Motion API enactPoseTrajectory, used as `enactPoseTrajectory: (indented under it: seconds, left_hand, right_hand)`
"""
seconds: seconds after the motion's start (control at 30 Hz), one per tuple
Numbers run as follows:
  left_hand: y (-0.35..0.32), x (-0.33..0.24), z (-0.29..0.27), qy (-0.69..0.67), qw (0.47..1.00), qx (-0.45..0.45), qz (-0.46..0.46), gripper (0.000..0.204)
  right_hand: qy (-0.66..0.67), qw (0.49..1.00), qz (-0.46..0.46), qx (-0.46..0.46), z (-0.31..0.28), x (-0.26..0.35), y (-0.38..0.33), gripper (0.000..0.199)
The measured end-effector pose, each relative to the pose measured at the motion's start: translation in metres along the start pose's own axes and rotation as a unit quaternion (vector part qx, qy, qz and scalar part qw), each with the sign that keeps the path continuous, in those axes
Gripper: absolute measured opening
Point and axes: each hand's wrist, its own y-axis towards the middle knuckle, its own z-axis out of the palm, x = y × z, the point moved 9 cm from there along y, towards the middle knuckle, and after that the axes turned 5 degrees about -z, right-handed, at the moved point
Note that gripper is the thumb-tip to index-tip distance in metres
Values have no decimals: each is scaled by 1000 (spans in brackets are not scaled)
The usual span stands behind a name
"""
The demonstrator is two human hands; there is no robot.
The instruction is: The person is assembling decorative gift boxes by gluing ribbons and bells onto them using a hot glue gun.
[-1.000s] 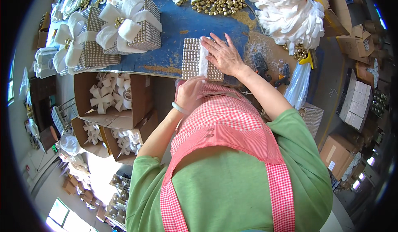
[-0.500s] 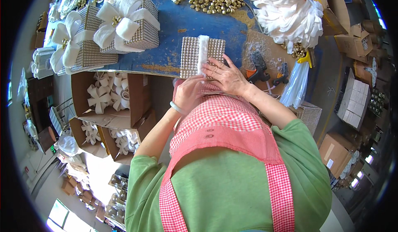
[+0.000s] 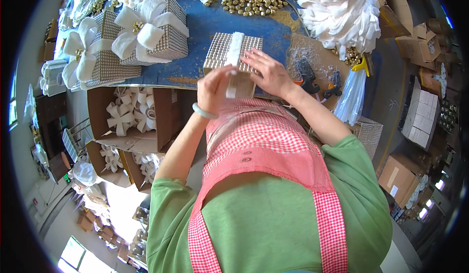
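A box covered in rows of silvery beads (image 3: pixel 218 52) stands at the table's front edge, tipped so its plainer near side shows. Across its top runs a fuzzy white felt strip (image 3: pixel 235 48), whose end hangs down the near side. My right hand (image 3: pixel 272 76) lies on the box's right part, fingers stretched out and fingertips close to the strip. At the near left edge, my left hand (image 3: pixel 211 91) has its fingers curled together, their tips by the strip where it bends over; what they pinch, if anything, is hidden.
Finished beaded boxes with white bows (image 3: pixel 141 29) stand at left. Gold bells (image 3: pixel 254 1) and a white felt heap (image 3: pixel 337 14) lie behind. Glue guns (image 3: pixel 307 77) rest on a cardboard sheet (image 3: pixel 298 53) to the right. Cartons of white bows (image 3: pixel 128 141) sit below left.
The box has tilted, so its near side now shows, and shifted slightly left. My left hand has moved up from the strip's lower end to the box's edge. My right hand has slid upward.
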Motion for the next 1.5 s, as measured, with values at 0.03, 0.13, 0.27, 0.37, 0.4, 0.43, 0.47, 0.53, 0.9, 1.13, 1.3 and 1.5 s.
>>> enactPoseTrajectory:
  seconds: [0.03, 0.13, 0.27, 0.37, 0.4, 0.43, 0.47, 0.53, 0.9, 1.13, 1.3, 1.5]
  left_hand:
    - [12, -5, -4, 13, 1000, -9, 3, 15]
    - [37, -10, -10, 34, 999, -33, 3, 11]
    - [37, 1, -7, 106, 991, -66, 49, 8]
    - [32, 21, 2, 152, 985, -64, 55, 9]
    - [31, 28, 7, 153, 985, -53, 55, 10]
    - [29, 32, 10, 154, 986, -41, 55, 10]
    - [29, 36, 14, 172, 983, -33, 57, 11]
    - [29, 31, 19, 194, 979, -12, 67, 12]
    - [25, 34, 28, 266, 958, 65, 87, 15]
    - [4, 23, -23, 235, 972, 0, 16, 14]
    - [-13, 56, -63, 154, 980, -101, -81, 21]
    - [-19, 82, -66, 90, 975, -121, -161, 28]
  right_hand:
    - [35, 999, 31, 15, -1, -8, 7, 44]
    - [123, 989, 73, -21, -1, -27, 23, 34]
    - [186, 950, 228, 102, 30, -54, 14, 34]
    - [204, 943, 241, 103, 50, -62, 3, 34]
    - [204, 943, 242, 104, 58, -68, -2, 34]
    - [226, 936, 249, 106, 66, -74, -7, 35]
    - [247, 928, 255, 109, 72, -80, -11, 36]
    - [288, 918, 248, 113, 76, -84, -13, 37]
    - [127, 968, 181, 120, 52, -45, 40, 35]
    - [-119, 985, 41, 122, 66, -18, 55, 21]
    - [-155, 985, 10, 78, 78, -19, 52, 14]
    - [-166, 983, 22, 75, 83, -24, 54, 14]
